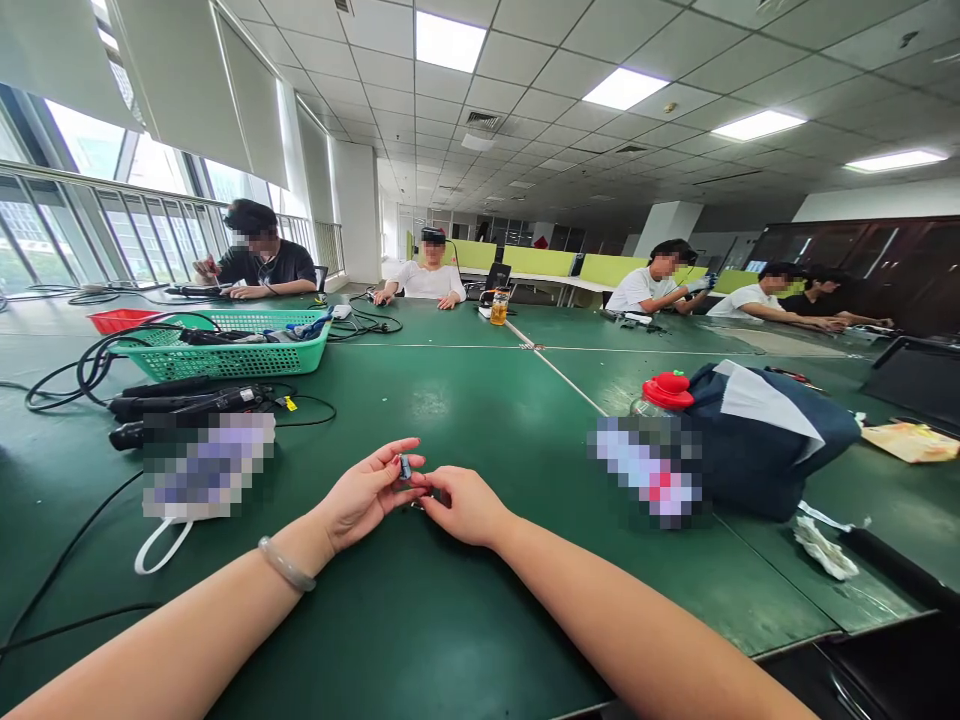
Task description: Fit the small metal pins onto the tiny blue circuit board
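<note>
My left hand [371, 498], with a bracelet [286, 565] at its wrist, pinches a small grey-blue piece [406, 467] between thumb and fingers. The piece is too small for me to name its kind. Beside it, my right hand [469, 505] has its fingers bent and its thumb and forefinger close together near the left fingertips. A tiny shiny bit [417, 505] shows by the right fingertips; whether it is gripped or lies on the table I cannot tell. Both hands are just above the green table [375, 640].
To the left are a green basket [225, 362] of cables and tools, black handheld devices [187, 408] and a blurred pouch-like item [214, 465]. A red-lidded bottle [667, 390] and a dark cloth bag [750, 450] stand right. Several people sit around the table's far side.
</note>
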Action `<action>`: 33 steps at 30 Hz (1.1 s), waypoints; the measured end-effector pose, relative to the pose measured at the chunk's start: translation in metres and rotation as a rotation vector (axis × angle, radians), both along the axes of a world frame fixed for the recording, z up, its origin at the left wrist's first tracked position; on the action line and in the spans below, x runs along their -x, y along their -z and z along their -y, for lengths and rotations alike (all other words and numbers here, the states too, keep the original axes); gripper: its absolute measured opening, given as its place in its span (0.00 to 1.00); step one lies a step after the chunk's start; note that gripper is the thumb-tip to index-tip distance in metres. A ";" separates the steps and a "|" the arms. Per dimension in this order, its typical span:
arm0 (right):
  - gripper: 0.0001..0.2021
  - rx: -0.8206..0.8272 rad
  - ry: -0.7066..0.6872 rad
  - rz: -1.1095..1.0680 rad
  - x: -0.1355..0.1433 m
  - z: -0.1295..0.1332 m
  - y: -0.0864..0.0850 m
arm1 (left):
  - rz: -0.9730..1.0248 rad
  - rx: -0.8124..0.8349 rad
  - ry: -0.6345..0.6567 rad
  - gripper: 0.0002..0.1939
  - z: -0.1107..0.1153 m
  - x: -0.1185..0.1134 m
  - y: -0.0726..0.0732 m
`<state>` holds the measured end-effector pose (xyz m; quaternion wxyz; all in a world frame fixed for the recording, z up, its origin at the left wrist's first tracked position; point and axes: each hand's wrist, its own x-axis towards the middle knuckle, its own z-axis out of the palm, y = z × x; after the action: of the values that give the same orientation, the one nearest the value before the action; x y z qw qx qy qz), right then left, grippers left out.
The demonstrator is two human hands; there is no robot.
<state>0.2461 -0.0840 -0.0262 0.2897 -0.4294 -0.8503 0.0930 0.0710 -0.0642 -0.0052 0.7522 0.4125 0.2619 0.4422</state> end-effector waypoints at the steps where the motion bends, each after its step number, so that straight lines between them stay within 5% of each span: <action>1: 0.07 -0.027 -0.008 -0.001 0.000 0.001 -0.001 | 0.011 0.015 -0.019 0.13 -0.001 0.001 0.000; 9: 0.10 -0.331 -0.022 0.023 0.000 -0.001 0.000 | 0.074 0.090 -0.038 0.14 -0.003 0.005 -0.005; 25: 0.08 -0.047 -0.082 -0.076 -0.001 -0.004 0.002 | -0.039 0.013 0.054 0.13 0.001 0.004 0.000; 33: 0.10 0.013 -0.100 -0.117 -0.003 -0.005 0.005 | -0.533 -0.275 -0.117 0.13 -0.002 -0.002 0.004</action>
<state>0.2490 -0.0786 -0.0314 0.3308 -0.3820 -0.8519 0.1378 0.0735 -0.0625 -0.0095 0.5674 0.5961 0.4111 0.3920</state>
